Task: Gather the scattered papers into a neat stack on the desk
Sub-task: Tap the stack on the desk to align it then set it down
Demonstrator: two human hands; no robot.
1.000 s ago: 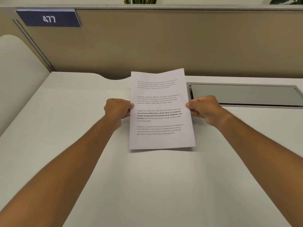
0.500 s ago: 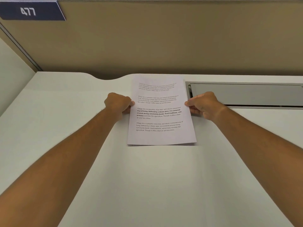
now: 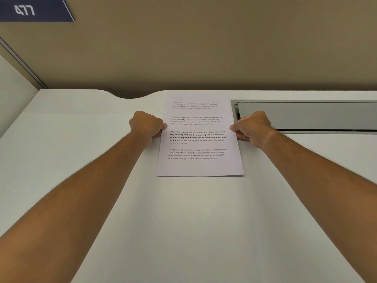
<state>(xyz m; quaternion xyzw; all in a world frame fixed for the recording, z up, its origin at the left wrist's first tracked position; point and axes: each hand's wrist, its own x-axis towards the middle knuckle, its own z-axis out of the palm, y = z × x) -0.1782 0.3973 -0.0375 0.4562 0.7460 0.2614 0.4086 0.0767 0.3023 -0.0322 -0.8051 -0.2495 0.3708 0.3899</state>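
Observation:
A white paper stack (image 3: pixel 199 166) with printed paragraphs lies nearly flat on the white desk (image 3: pixel 183 221), near its back edge. My left hand (image 3: pixel 145 124) pinches the stack's left edge at mid-height. On the opposite side, my right hand (image 3: pixel 252 125) pinches the right edge at the same height. Both fists are curled, thumbs on top of the sheet. How many sheets are in the stack I cannot tell; the edges look aligned.
A grey metal cable tray lid (image 3: pixel 306 116) is set into the desk right of the papers. A tan partition wall (image 3: pixel 204 48) rises behind, with a blue "477" sign (image 3: pixel 30 10) at top left. The desk's back edge has a curved notch (image 3: pixel 130 96).
The papers, held upright and tilted toward me earlier, have been lowered and laid flat on the desk farther back. Both hands kept their grip on the side edges.

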